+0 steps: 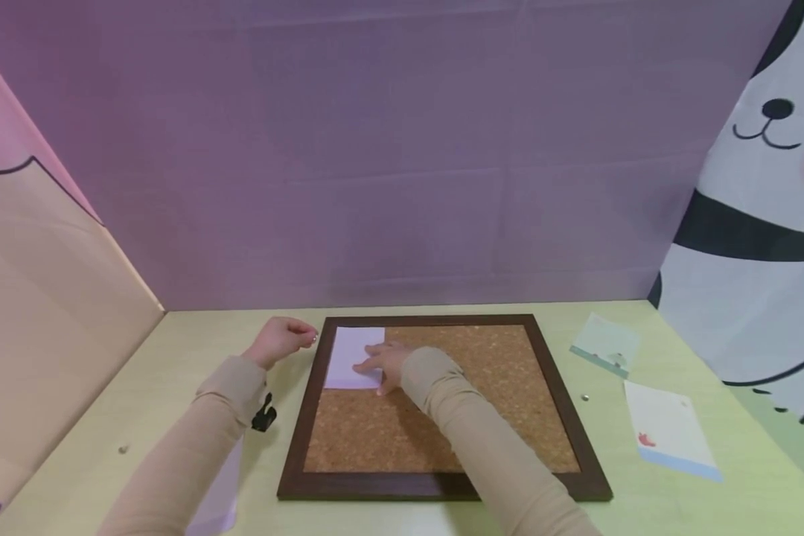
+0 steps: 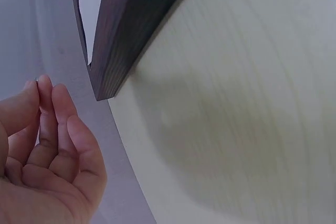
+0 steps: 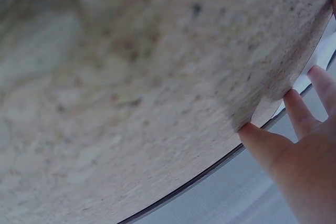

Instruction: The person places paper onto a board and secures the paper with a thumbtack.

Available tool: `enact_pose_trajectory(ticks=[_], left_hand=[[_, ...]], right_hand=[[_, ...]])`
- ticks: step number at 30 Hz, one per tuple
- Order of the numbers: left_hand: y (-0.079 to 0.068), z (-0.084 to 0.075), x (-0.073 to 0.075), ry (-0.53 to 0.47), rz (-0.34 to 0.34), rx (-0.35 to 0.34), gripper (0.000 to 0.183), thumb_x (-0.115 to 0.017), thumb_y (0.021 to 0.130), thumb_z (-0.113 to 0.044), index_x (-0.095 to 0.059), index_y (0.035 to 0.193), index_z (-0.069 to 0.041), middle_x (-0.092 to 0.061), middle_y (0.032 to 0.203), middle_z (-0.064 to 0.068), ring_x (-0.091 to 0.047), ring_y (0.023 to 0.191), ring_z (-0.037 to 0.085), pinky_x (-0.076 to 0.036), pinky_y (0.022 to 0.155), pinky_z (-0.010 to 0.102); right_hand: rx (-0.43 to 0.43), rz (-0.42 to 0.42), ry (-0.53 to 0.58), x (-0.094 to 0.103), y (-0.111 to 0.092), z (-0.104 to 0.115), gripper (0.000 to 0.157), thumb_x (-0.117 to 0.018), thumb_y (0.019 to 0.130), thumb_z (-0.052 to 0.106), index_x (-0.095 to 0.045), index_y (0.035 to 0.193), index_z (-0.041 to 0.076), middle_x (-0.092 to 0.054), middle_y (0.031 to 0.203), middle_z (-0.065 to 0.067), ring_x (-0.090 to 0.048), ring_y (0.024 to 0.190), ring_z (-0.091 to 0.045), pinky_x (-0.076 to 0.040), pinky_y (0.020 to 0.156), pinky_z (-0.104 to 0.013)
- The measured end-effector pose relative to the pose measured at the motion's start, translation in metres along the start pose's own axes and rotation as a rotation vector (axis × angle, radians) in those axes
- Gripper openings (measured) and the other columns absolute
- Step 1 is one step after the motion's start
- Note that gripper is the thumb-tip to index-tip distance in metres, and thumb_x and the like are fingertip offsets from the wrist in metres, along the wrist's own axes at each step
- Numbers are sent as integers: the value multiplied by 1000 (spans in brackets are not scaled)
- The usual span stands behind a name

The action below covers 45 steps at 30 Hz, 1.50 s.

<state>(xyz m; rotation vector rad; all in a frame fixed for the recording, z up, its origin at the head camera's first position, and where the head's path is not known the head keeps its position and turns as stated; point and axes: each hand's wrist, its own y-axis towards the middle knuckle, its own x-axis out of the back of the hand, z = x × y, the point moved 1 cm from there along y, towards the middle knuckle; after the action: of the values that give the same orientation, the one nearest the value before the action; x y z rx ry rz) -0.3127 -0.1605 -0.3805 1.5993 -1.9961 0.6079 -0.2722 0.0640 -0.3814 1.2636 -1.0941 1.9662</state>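
A cork board [image 1: 502,387] with a dark wooden frame lies on the table. At its far left corner sits a pale purple sheet of notepaper [image 1: 348,363]. My right hand [image 1: 390,365] rests on the sheet's right side with fingers spread, and the thumb touches the cork. Just left of the frame, my left hand [image 1: 284,339] is raised and pinches a small shiny push pin [image 1: 316,337] between thumb and fingertips. Most of the pin is hidden by the fingers in the left wrist view, where the hand [image 2: 52,150] is beside the frame's corner [image 2: 107,85].
Right of the board lie a green-edged note sheet [image 1: 606,344], a blue-edged one [image 1: 673,432] and a small push pin [image 1: 585,397]. Another pin [image 1: 123,449] is at the left. A purple sheet [image 1: 219,491] lies partly under the left forearm. A purple curtain [image 1: 402,186] hangs behind.
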Motion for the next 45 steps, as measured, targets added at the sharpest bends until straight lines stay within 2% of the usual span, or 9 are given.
enact_pose_trajectory(ticks=[7,11,17,23,31,36,39,45], left_hand=[[-1,-9,6,39,33,-23,28,-57,93,-12,-63,110,10,-69,100,21,-65,91,26,-52,83,39],[1,-15,8,51,28,-29,28,-57,92,-13,-64,110,8,-69,98,19,-63,91,27,-51,84,41],[9,-19,-3,35,29,-11,28,-57,93,-12,-64,110,8,-70,98,18,-63,91,24,-52,80,35],[21,-29,-15,-3,54,18,29,-57,93,-13,-63,112,8,-67,105,20,-64,92,24,-53,84,34],[32,-39,-23,-33,79,51,27,-58,91,-9,-63,110,10,-66,108,22,-63,90,21,-54,80,29],[37,-32,-28,-52,78,77,26,-59,91,-8,-63,110,10,-65,106,21,-62,86,18,-54,79,28],[41,-26,-32,-60,78,87,25,-60,90,-7,-63,108,11,-66,102,18,-60,81,12,-54,75,25],[53,-27,-41,5,122,28,25,-61,90,-8,-65,107,10,-68,90,12,-56,71,8,-51,66,20]], right_hand=[[6,-8,-1,0,-1,1,60,-69,84,21,-47,139,30,-24,156,1,-18,144,-27,-15,118,-42],[2,-5,-6,-1,1,0,60,-69,84,23,-46,139,31,-23,157,2,-16,145,-25,-15,118,-41],[10,-3,-29,0,1,1,60,-69,84,23,-47,139,31,-24,156,1,-19,144,-26,-16,118,-40],[35,-13,-48,-1,3,1,60,-70,84,23,-48,139,30,-26,156,-1,-21,143,-28,-19,117,-40],[42,-32,-56,0,1,-1,59,-71,83,24,-50,137,28,-29,155,-3,-24,142,-29,-21,117,-39],[38,-24,-64,2,-3,2,59,-72,82,24,-51,137,28,-29,154,-3,-24,142,-30,-22,116,-40],[33,-7,-61,0,2,1,60,-72,82,25,-49,137,31,-28,155,0,-22,143,-28,-21,116,-40],[53,-24,-82,-10,18,-13,63,-73,81,29,-46,137,41,-26,156,3,-23,142,-28,-22,116,-41]])
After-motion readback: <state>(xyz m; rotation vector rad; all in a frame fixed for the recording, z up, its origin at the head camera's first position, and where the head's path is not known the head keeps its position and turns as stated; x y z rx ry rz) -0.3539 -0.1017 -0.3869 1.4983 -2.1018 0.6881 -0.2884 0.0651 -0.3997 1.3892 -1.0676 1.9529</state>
